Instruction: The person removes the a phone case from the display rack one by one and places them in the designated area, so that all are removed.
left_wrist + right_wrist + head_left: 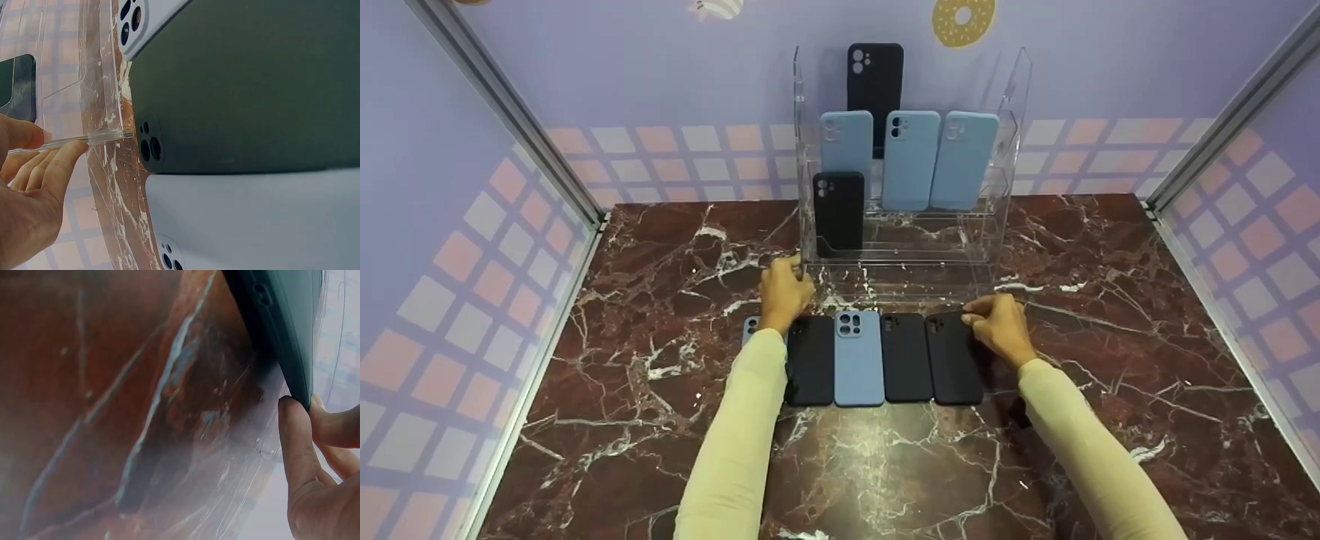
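My left hand (785,292) pinches the left side panel of a clear acrylic display stand (900,274), thumb on one face and fingers on the other; the left wrist view shows the panel (67,141) between them. At the right end of a row of phone cases, my right hand (1001,326) pinches the top corner of a black phone case (955,360). The right wrist view has thumb and fingers on that case's corner (295,377). Left of it lie another black case (907,360), a blue case (859,367), a black case (811,367) and a blue one (751,326) partly hidden by my left arm.
On the stand's tiers lean three light blue cases (911,161), a black case (840,214) low at the left and another black case (875,79) at the top. Purple walls (660,75) enclose the marbled tabletop (1110,300) at the back and sides.
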A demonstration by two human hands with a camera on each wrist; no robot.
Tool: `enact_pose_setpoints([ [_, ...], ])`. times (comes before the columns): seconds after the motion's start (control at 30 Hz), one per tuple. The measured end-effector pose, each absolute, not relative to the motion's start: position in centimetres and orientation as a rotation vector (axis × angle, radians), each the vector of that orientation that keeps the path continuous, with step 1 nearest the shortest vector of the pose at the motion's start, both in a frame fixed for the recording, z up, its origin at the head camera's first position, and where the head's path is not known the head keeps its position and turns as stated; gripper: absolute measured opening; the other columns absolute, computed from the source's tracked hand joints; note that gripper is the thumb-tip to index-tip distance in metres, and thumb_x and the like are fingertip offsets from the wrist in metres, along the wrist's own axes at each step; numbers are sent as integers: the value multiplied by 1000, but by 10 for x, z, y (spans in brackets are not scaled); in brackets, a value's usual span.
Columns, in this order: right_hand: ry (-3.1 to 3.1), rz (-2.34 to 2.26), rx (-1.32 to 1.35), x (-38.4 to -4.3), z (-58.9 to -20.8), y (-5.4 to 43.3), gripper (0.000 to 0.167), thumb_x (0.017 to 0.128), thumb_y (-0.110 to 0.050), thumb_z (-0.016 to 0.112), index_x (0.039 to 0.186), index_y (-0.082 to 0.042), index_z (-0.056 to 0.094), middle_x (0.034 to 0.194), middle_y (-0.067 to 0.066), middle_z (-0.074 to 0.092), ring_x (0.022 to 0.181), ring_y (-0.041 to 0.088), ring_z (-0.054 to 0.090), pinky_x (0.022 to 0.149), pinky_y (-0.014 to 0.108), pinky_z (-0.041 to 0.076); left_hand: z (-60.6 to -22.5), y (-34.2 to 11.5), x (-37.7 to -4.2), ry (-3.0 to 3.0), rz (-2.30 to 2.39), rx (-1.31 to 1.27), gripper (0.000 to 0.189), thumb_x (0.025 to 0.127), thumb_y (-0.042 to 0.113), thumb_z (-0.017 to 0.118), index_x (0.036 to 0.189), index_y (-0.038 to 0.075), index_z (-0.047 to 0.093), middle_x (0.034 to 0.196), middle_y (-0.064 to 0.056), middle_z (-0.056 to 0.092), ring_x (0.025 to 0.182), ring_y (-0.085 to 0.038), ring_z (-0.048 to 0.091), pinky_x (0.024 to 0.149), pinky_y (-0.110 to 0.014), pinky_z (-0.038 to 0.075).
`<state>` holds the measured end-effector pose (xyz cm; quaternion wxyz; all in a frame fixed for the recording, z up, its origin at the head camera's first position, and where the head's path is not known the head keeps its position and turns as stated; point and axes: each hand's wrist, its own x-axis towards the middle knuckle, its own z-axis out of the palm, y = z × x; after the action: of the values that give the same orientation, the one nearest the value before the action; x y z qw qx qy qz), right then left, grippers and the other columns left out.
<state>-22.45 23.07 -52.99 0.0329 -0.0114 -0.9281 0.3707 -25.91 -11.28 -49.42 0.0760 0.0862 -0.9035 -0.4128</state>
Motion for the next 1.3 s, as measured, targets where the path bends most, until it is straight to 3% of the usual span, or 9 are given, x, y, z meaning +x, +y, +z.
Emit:
enact_pose_setpoints([
  [0.47,-2851,1181,-8,-226,-531,211,15,85,-5,75,98,1,79,96,17,76,93,35,71,87,50,53,-496,-113,-259,-2703,-1211,220,40,87,6,66,126,10,73,100,-9,77,106,-35,69,93,-51,50],
  [0.9,-2865,1130,24,-223,-526,209,16,84,-9,79,97,0,80,94,17,77,94,35,72,86,50,53,-494,-113,-258,-2712,-1219,250,40,88,6,66,128,9,71,109,-10,76,111,-37,67,96,-51,48],
  [1.3,-2785,1123,174,-234,-478,184,18,84,-10,82,98,1,78,94,15,77,82,32,73,79,48,55,-494,-113,-258,-2714,-1236,235,41,88,6,65,129,8,70,108,-12,76,111,-35,67,97,-51,48],
])
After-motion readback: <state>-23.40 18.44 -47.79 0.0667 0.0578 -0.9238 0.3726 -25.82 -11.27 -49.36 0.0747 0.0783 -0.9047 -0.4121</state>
